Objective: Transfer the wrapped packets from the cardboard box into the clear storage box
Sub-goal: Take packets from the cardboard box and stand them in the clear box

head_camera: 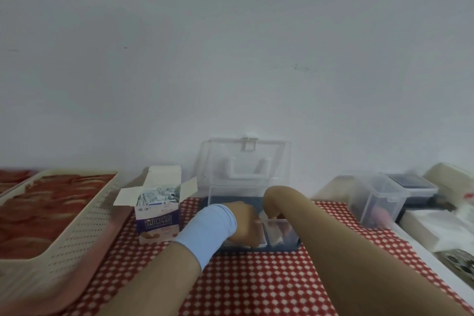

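The open cardboard box stands left of centre, and several small wrapped packets fill its top. The clear storage box sits in the middle with its lid tipped back against the wall. My left hand, with a blue wristband, reaches down inside the clear box; its fingers curl round white packets at its fingertips. My right hand bends down into the same box from the right, its fingers hidden behind the wrist. More packets lie in the box's front right part.
A beige perforated basket takes up the left side. On the right stand a small clear container, a dark-lidded container and white packages. A red checked cloth covers the table.
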The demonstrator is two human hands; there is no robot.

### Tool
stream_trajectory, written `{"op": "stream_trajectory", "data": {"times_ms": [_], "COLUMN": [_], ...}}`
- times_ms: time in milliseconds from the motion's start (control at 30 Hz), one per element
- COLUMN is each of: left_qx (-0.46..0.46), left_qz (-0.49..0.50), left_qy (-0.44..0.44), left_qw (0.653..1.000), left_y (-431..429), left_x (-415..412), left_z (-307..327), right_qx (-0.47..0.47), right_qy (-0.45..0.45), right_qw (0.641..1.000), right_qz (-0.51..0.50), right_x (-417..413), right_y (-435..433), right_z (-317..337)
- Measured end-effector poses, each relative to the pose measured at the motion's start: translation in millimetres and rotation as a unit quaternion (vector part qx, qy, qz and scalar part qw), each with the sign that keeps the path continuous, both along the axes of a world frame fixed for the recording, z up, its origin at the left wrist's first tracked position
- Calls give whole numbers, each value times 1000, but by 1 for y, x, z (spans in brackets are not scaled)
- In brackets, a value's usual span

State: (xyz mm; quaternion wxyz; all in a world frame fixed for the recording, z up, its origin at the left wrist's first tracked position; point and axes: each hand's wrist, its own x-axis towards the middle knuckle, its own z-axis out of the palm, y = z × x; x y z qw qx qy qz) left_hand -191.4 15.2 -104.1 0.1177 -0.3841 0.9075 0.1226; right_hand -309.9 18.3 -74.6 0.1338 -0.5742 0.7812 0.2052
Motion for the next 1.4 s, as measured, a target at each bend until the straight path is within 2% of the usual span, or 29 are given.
{"op": "stream_trajectory", "data": {"times_ms": [133,633,1067,1133,1267,1400], "left_qx": [-4,-7,-4,1,-28,-37], "left_qz": [3,13,6,10,3,53], "left_qy": [6,17,8,21,83,219], "left_qw": [1000,1000,1000,1000,996,973], "left_y": [0,3,9,7,4,0], "left_x": [-1,1,3,6,24,66], "left_z": [-2,0,6,5,27,63], "right_qx": [-6,-55,-65,-73,-116,-200], "right_qy": [25,-3,-62,-83,-217,-302], "right_qw": [999,998,996,994,966,932], "right_qz": [22,27,-4,-13,-83,-33], "right_x": [3,2,-3,-5,-10,-1], "right_y": [1,14,15,18,12,7], "right_z": [2,4,4,12,38,59]}}
